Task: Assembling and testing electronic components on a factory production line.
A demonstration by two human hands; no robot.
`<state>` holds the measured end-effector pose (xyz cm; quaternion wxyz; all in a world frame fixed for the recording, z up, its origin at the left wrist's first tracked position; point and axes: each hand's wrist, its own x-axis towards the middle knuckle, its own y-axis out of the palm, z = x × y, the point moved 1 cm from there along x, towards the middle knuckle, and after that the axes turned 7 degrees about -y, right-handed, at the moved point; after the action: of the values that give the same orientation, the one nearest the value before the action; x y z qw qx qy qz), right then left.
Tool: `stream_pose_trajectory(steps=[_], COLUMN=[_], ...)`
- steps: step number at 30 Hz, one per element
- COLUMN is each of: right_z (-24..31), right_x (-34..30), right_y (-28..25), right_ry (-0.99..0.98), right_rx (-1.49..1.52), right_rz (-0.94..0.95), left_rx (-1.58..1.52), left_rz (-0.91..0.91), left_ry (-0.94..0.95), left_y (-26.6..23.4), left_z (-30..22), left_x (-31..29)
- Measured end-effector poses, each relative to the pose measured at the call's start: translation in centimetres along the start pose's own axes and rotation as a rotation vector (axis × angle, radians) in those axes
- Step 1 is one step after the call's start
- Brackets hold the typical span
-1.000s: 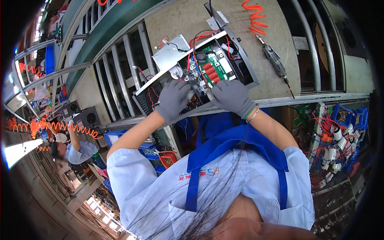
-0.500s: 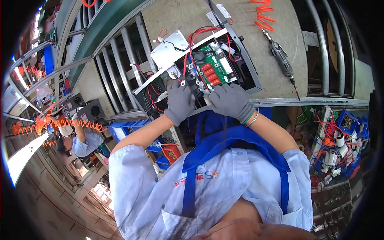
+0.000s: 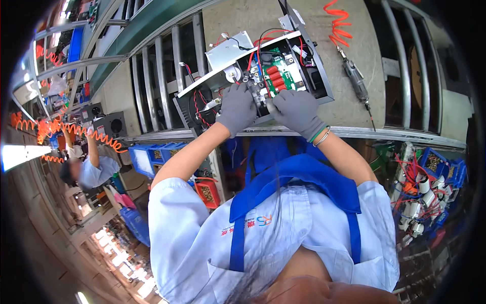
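An open metal equipment case (image 3: 324, 86) lies on the workbench, with a green circuit board (image 3: 287, 76) carrying several red components (image 3: 275, 76) inside. My left hand (image 3: 238, 109), in a grey glove, reaches over the near edge with bent fingers, close to the wires and ring terminals. My right hand (image 3: 297, 112), also gloved in grey, rests at the board's near edge with thumb and fingers curled together. Both hands' fingertips are partly hidden in the case, and whatever they grip cannot be made out. A round white part (image 3: 233, 74) sits beyond my left fingers.
A pneumatic screwdriver (image 3: 356, 81) on an orange coiled hose (image 3: 338, 23) lies right of the case. Metal rollers (image 3: 406, 66) flank the bench top. Below the bench edge are a red parts bin (image 3: 207, 192) and bundled wired parts (image 3: 425, 195). Another person (image 3: 93, 169) works at far left.
The view has shifted, so the case appears farther right. My left hand has moved slightly away from me; the ring terminals now show beyond its fingers. My right hand stays by the board.
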<state>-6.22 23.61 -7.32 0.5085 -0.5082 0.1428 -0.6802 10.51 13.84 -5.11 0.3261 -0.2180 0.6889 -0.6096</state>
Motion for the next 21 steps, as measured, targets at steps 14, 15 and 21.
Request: stream_pose_trajectory(steps=[14, 15, 21], right_z=[1.8, 1.2, -1.9], right_x=[8.5, 9.2, 10.5], right_y=[-1.4, -1.8, -2.5], right_ry=[-0.034, -0.036, 0.529], right_rx=[-0.014, 0.041, 0.223], right_rz=[0.254, 0.239, 0.299], left_rx=[-0.389, -0.429, -0.478], left_rz=[-0.614, -0.620, -0.555], left_ry=[-0.295, -0.297, -0.279], left_y=[-2.2, -2.1, -1.8], left_z=[-0.8, -0.6, 1.6], left_x=[-0.1, 0.2, 1.8])
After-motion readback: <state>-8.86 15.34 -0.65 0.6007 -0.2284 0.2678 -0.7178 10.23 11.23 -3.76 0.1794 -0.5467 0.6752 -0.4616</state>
